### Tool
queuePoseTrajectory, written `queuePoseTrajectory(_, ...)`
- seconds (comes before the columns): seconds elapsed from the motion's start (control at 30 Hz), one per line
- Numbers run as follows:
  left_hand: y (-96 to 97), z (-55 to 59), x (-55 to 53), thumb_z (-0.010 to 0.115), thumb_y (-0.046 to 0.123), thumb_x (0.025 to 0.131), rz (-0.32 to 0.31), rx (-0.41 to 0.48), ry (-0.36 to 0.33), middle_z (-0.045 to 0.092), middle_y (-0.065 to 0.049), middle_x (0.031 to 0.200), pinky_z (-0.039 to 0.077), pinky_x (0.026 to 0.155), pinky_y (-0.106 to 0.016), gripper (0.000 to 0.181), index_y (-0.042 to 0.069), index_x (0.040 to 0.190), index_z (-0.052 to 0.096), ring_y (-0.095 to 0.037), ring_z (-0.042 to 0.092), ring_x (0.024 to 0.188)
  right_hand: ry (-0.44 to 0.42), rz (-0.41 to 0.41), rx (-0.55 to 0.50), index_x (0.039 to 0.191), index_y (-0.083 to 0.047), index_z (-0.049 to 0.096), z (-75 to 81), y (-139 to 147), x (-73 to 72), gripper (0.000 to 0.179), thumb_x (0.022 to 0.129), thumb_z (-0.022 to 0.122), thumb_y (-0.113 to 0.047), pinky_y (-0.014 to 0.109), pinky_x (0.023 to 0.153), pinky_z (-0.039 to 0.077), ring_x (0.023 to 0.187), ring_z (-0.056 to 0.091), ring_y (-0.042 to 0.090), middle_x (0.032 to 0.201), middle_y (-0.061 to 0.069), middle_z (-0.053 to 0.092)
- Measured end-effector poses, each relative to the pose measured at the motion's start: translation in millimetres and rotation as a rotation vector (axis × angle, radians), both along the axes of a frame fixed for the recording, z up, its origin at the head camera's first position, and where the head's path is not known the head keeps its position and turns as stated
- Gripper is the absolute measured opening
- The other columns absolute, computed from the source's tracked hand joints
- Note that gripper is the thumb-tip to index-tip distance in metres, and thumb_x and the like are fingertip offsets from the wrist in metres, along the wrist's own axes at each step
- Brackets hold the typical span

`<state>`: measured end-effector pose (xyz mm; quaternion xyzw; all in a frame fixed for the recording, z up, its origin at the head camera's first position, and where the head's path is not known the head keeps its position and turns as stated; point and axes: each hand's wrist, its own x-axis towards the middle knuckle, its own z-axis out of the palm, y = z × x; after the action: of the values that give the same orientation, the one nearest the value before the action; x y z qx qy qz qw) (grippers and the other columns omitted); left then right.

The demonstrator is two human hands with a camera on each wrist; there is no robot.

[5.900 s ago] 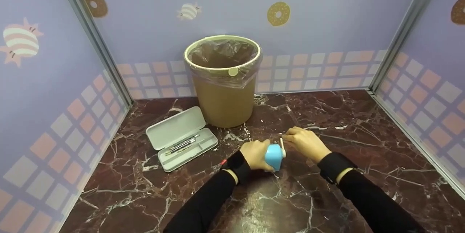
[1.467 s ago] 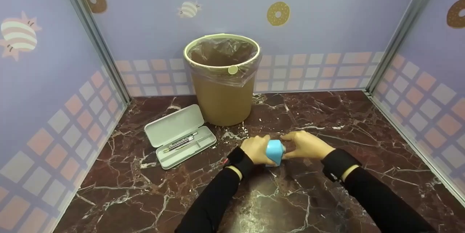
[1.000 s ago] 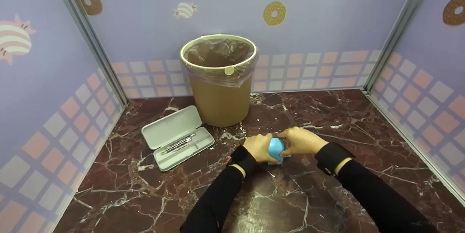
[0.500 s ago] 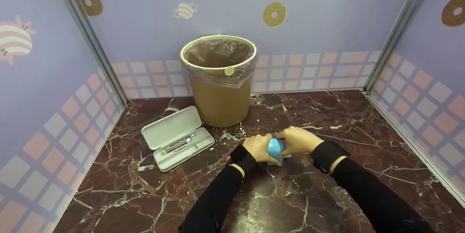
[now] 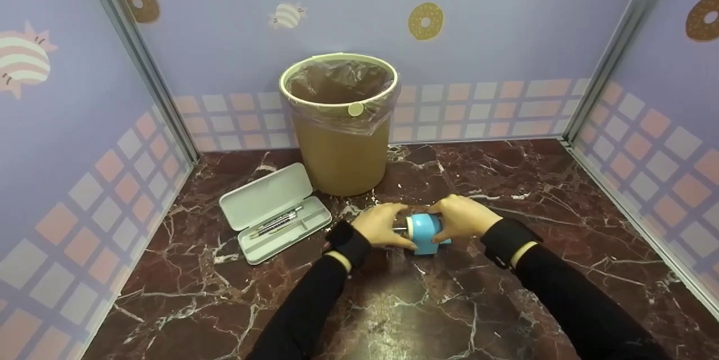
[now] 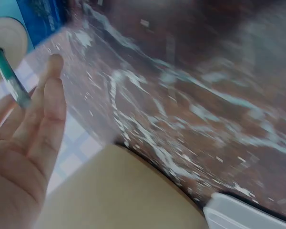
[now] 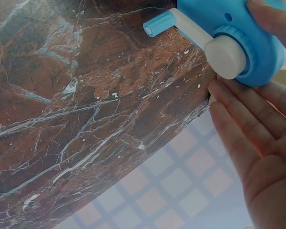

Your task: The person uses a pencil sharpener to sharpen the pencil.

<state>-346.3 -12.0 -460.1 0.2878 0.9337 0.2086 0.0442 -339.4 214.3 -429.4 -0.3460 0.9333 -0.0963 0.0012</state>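
A blue hand-crank pencil sharpener (image 5: 426, 231) stands on the marble-patterned table between both hands. A pencil (image 6: 10, 78) with a green part sticks out of its round cream front. My right hand (image 5: 463, 217) grips the sharpener body from the crank side, thumb on one side and fingers on the other. The white crank with its blue knob (image 7: 158, 24) shows in the right wrist view. To the left of the sharpener, my left hand (image 5: 382, 226) has thumb and fingers spread around the pencil's end; whether it touches the pencil I cannot tell.
An open pale pencil case (image 5: 283, 231) holding several pencils (image 5: 276, 222) lies to the left. Behind it stands a tan bin (image 5: 342, 152) lined with a clear bag. Patterned panels (image 5: 505, 40) enclose the table at the back and sides.
My right hand has gone from the crank to the sharpener body. The left hand has let go of the body and drawn back left, uncovering the cream front and the pencil.
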Motion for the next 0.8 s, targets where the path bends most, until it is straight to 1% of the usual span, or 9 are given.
queuePoseTrajectory(0.07, -9.9, -0.4, 2.7, 0.090, 0.045, 0.073, -0.006, 0.027, 0.032, 0.071, -0.011, 0.132, 0.055, 0.102, -0.042, 0.079, 0.009, 0.137, 0.062, -0.027, 0.070, 0.118, 0.005, -0.001, -0.003, 0.098, -0.005, 0.077, -1.2, -0.1, -0.1, 0.040, 0.069, 0.091, -0.029, 0.027, 0.062, 0.053, 0.063, 0.063, 0.009, 0.083, 0.006, 0.078)
queuePoseTrajectory(0.17, -21.9, -3.0, 7.4, 0.090, 0.034, 0.076, -0.018, 0.047, 0.125, 0.078, -0.010, 0.114, 0.059, 0.088, -0.040, 0.055, 0.009, 0.122, 0.073, -0.025, 0.074, 0.099, 0.018, 0.005, -0.007, 0.097, -0.005, 0.077, -2.8, 0.4, -0.3, 0.040, 0.069, 0.092, -0.030, 0.029, 0.063, 0.054, 0.063, 0.064, 0.010, 0.083, 0.007, 0.078)
queuePoseTrajectory(0.27, -29.6, -6.2, 11.3, 0.087, 0.024, 0.079, -0.031, 0.067, 0.208, 0.080, -0.008, 0.097, 0.058, 0.072, -0.034, 0.031, 0.011, 0.106, 0.079, -0.021, 0.072, 0.082, 0.027, 0.008, -0.008, 0.095, -0.004, 0.076, -3.7, 0.8, -0.3, 0.040, 0.069, 0.092, -0.030, 0.031, 0.063, 0.055, 0.063, 0.065, 0.011, 0.082, 0.007, 0.078)
queuePoseTrajectory(0.33, -32.2, -8.2, 12.8, 0.084, 0.021, 0.081, -0.033, 0.077, 0.258, 0.080, -0.007, 0.091, 0.056, 0.068, -0.032, 0.021, 0.012, 0.100, 0.081, -0.018, 0.071, 0.077, 0.030, 0.006, -0.004, 0.094, -0.005, 0.076, -3.8, 1.3, -0.1, 0.039, 0.069, 0.092, -0.030, 0.031, 0.063, 0.055, 0.063, 0.065, 0.011, 0.081, 0.007, 0.077)
queuePoseTrajectory(0.43, -33.1, -11.6, 14.0, 0.083, 0.019, 0.083, -0.035, 0.088, 0.327, 0.079, -0.004, 0.087, 0.056, 0.065, -0.029, 0.014, 0.013, 0.095, 0.082, -0.015, 0.071, 0.074, 0.032, 0.007, 0.000, 0.096, -0.004, 0.076, -3.4, 2.0, 0.0, 0.041, 0.069, 0.092, -0.031, 0.031, 0.064, 0.055, 0.064, 0.065, 0.012, 0.082, 0.007, 0.078)
queuePoseTrajectory(0.53, -32.3, -14.9, 14.2, 0.083, 0.021, 0.083, -0.033, 0.085, 0.390, 0.079, -0.002, 0.085, 0.057, 0.065, -0.032, 0.012, 0.014, 0.093, 0.083, -0.015, 0.072, 0.073, 0.028, 0.010, -0.002, 0.101, -0.003, 0.077, -3.5, 1.9, -0.3, 0.045, 0.069, 0.092, -0.031, 0.032, 0.065, 0.057, 0.065, 0.067, 0.013, 0.086, 0.008, 0.079)
queuePoseTrajectory(0.63, -31.1, -16.6, 13.2, 0.084, 0.022, 0.083, -0.035, 0.069, 0.434, 0.079, 0.000, 0.083, 0.057, 0.064, -0.033, 0.010, 0.015, 0.091, 0.083, -0.015, 0.072, 0.073, 0.027, 0.015, -0.006, 0.105, -0.002, 0.077, -3.5, 1.7, -0.7, 0.048, 0.069, 0.092, -0.030, 0.033, 0.066, 0.058, 0.067, 0.069, 0.014, 0.089, 0.010, 0.080)
queuePoseTrajectory(0.8, -30.0, -16.1, 10.4, 0.082, 0.021, 0.084, -0.064, 0.038, 0.477, 0.079, 0.003, 0.083, 0.057, 0.065, -0.033, 0.005, 0.017, 0.086, 0.082, -0.015, 0.074, 0.074, 0.040, 0.023, -0.001, 0.108, -0.001, 0.077, -2.7, 2.4, -1.0, 0.051, 0.068, 0.092, -0.030, 0.033, 0.067, 0.058, 0.068, 0.070, 0.015, 0.090, 0.011, 0.080)
